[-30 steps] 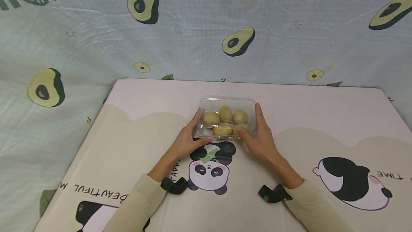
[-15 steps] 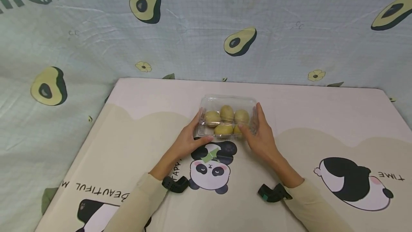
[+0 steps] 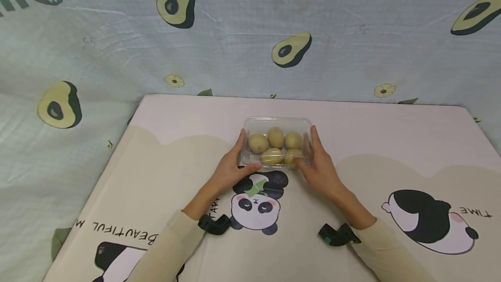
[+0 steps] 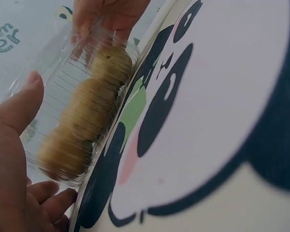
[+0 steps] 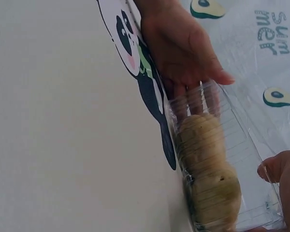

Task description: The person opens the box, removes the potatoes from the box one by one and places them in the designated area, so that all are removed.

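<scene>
A clear plastic clamshell box (image 3: 253,122) sits near the middle of the table, its lid over the base. Several yellowish round potatoes (image 3: 275,136) lie inside, showing brown skin with small dark spots in both wrist views. My left hand (image 3: 228,165) holds the box's left side, thumb near the front edge. At the right side my right hand (image 3: 318,166) holds it too, its thumb (image 5: 275,166) by the front of the lid. In the right wrist view, left fingers show through the plastic at the box's end. Whether the lid is latched I cannot tell.
A pale tablecloth (image 3: 156,177) printed with pandas covers the table. Behind it hangs a light curtain (image 3: 235,55) with avocado prints. Black wrist cameras (image 3: 214,224) are strapped on both wrists.
The lid's front edge appears slightly lower than half a second ago. My right thumb and wrist have shifted a little to the right. The left hand stays nearly still.
</scene>
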{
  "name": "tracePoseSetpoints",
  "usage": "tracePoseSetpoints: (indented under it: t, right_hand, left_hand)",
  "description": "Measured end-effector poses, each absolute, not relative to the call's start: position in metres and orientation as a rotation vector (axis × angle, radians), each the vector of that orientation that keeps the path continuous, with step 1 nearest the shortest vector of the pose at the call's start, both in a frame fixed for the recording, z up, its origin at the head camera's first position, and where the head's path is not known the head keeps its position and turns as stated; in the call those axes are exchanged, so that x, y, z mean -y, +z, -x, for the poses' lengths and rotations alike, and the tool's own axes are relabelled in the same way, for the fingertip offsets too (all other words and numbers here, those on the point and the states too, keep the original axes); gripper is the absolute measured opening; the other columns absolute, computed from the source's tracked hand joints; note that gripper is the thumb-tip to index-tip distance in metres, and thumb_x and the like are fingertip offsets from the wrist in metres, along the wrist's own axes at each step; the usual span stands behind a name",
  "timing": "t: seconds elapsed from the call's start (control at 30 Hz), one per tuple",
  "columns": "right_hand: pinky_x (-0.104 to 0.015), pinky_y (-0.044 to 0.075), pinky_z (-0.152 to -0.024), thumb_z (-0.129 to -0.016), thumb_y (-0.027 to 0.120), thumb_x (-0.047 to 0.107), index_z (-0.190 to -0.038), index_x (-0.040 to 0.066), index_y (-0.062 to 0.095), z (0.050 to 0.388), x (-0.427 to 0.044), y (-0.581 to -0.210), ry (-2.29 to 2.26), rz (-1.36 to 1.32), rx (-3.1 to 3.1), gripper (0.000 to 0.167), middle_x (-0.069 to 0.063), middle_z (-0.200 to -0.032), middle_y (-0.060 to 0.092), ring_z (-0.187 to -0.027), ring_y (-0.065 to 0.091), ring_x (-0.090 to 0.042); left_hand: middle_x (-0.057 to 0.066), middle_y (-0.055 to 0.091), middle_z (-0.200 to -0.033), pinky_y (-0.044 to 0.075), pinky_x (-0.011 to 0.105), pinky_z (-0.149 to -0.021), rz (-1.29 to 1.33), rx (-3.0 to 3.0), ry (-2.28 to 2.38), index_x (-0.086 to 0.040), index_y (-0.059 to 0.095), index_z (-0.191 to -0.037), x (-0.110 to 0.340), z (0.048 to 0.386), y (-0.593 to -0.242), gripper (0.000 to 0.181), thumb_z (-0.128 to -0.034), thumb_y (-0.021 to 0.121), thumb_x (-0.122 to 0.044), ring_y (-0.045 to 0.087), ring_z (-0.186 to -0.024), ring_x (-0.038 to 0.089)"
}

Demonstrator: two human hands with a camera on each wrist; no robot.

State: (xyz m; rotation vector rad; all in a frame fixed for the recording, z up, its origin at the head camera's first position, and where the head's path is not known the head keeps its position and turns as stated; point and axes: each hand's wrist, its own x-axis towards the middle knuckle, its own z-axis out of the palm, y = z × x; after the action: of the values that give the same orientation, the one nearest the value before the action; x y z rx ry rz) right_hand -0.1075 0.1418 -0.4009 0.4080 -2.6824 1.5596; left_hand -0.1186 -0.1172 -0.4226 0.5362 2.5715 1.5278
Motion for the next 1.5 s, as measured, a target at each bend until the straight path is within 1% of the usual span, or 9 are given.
tracePoseSetpoints:
  t: [0.17,0.37,0.57,0.83,0.97,1.07,1.23,1.37,1.5]
  right_hand:
    - [-0.046,0.035,-0.104,-0.093,0.057,0.009,-0.152,0.002,-0.005,0.108,-0.146,-0.399,1.468,-0.42,2.728,0.085,-0.02,-0.154,0.016,-0.138,0.027,-0.03]
    - [-0.049,0.02,-0.112,-0.095,0.053,0.006,-0.15,-0.003,-0.004,0.109,-0.146,-0.398,1.393,-0.478,2.756,0.08,-0.02,-0.157,0.002,-0.142,0.013,-0.03]
    - [-0.047,0.016,-0.113,-0.094,0.051,0.004,-0.15,-0.005,-0.001,0.109,-0.144,-0.396,1.339,-0.472,2.768,0.077,-0.023,-0.156,0.003,-0.143,0.009,-0.03]
    - [-0.05,0.02,-0.111,-0.093,0.047,0.001,-0.148,-0.011,0.008,0.108,-0.14,-0.394,1.21,-0.474,2.729,0.068,-0.029,-0.153,0.012,-0.14,0.017,-0.039]
    - [-0.053,0.031,-0.105,-0.097,0.042,0.002,-0.148,-0.01,0.01,0.108,-0.141,-0.391,1.185,-0.447,2.729,0.062,-0.036,-0.141,0.034,-0.127,0.041,-0.043]
    - [-0.053,0.033,-0.104,-0.101,0.042,0.009,-0.15,-0.007,0.007,0.109,-0.143,-0.387,1.198,-0.456,2.777,0.062,-0.035,-0.143,0.032,-0.121,0.049,-0.042]
    - [-0.054,0.021,-0.11,-0.102,0.045,0.022,-0.152,0.0,0.002,0.11,-0.148,-0.379,1.216,-0.541,2.871,0.07,-0.027,-0.155,0.001,-0.137,0.026,-0.041]
    - [-0.057,0.015,-0.111,-0.102,0.047,0.023,-0.153,0.004,0.005,0.111,-0.155,-0.374,1.176,-0.583,2.886,0.069,-0.025,-0.156,0.003,-0.142,0.008,-0.039]
    - [-0.06,0.015,-0.11,-0.101,0.048,0.026,-0.154,0.009,0.012,0.112,-0.162,-0.369,1.137,-0.612,2.878,0.066,-0.025,-0.155,0.011,-0.142,0.008,-0.04]
  left_hand:
    - [0.008,0.013,-0.157,0.016,0.04,-0.114,-0.547,-2.57,1.53,-0.016,0.002,-0.155,0.117,0.119,-0.422,0.11,-0.0786,0.062,-0.067,0.014,-0.143,0.02]
    - [0.007,0.012,-0.158,0.016,0.04,-0.114,-0.549,-2.58,1.511,-0.017,0.002,-0.155,0.118,0.12,-0.424,0.11,-0.0784,0.061,-0.069,0.014,-0.143,0.019]
    - [0.006,0.013,-0.158,0.017,0.04,-0.114,-0.545,-2.573,1.525,-0.016,0.002,-0.155,0.119,0.119,-0.425,0.108,-0.0798,0.064,-0.064,0.014,-0.143,0.019]
    - [0.005,0.013,-0.158,0.016,0.039,-0.114,-0.563,-2.57,1.547,-0.017,0.004,-0.155,0.119,0.12,-0.425,0.104,-0.0821,0.065,-0.059,0.014,-0.143,0.017]
    - [0.003,0.011,-0.158,0.015,0.039,-0.114,-0.556,-2.555,1.544,-0.018,0.003,-0.155,0.12,0.12,-0.426,0.104,-0.0818,0.063,-0.063,0.013,-0.143,0.017]
    - [0.004,0.012,-0.158,0.015,0.041,-0.114,-0.534,-2.555,1.536,-0.018,0.004,-0.155,0.121,0.12,-0.425,0.108,-0.0785,0.059,-0.071,0.013,-0.144,0.019]
    - [0.005,0.014,-0.158,0.017,0.044,-0.114,-0.501,-2.564,1.536,-0.019,0.004,-0.155,0.121,0.12,-0.424,0.114,-0.072,0.054,-0.08,0.014,-0.143,0.021]
    - [0.004,0.013,-0.158,0.017,0.045,-0.114,-0.506,-2.56,1.534,-0.022,0.002,-0.155,0.12,0.12,-0.425,0.114,-0.0714,0.054,-0.081,0.014,-0.143,0.022]
    - [0.003,0.014,-0.158,0.017,0.046,-0.113,-0.497,-2.574,1.522,-0.023,0.002,-0.155,0.119,0.12,-0.425,0.114,-0.0714,0.053,-0.081,0.015,-0.143,0.022]
